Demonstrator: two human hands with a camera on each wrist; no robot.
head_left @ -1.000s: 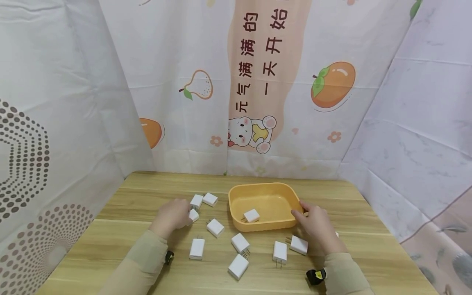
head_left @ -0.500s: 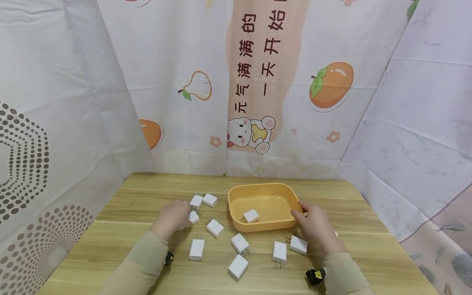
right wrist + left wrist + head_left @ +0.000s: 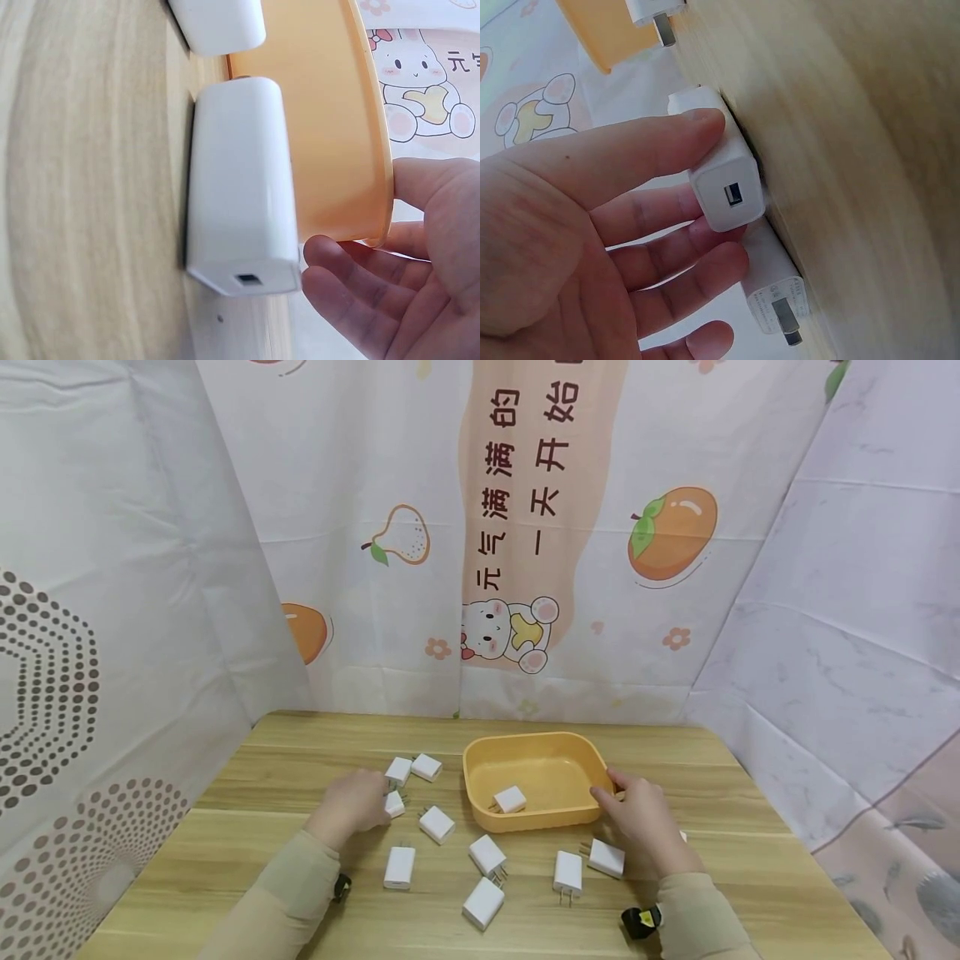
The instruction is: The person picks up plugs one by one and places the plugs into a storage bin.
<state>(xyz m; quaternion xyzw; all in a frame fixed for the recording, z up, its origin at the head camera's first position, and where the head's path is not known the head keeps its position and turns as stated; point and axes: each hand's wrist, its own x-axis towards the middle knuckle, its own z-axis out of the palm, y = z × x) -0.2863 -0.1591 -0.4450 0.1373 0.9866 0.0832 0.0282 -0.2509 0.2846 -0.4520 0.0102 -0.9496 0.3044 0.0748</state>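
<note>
My left hand [image 3: 351,803] is at the left of the table, its thumb and fingers pinching a white USB charger [image 3: 724,161], whose socket faces the left wrist camera. Close behind that one, another white charger [image 3: 772,274] shows its metal prongs. My right hand [image 3: 639,814] holds the right end of a yellow plastic tray [image 3: 540,819], thumb at the rim and fingers outside the wall. One white charger [image 3: 511,799] lies inside the tray. In the right wrist view, a charger [image 3: 240,180] stands out large near my right fingertips, on the wooden table.
Several more white chargers lie scattered on the wooden table [image 3: 247,827], such as the charger [image 3: 400,867] nearest my left forearm and the charger [image 3: 483,903] at the front. Printed curtains [image 3: 375,635] stand behind and at both sides.
The charger at my left fingertips has turned slightly, so its prongs now show on its right side. My right hand and the tray have stayed in place.
</note>
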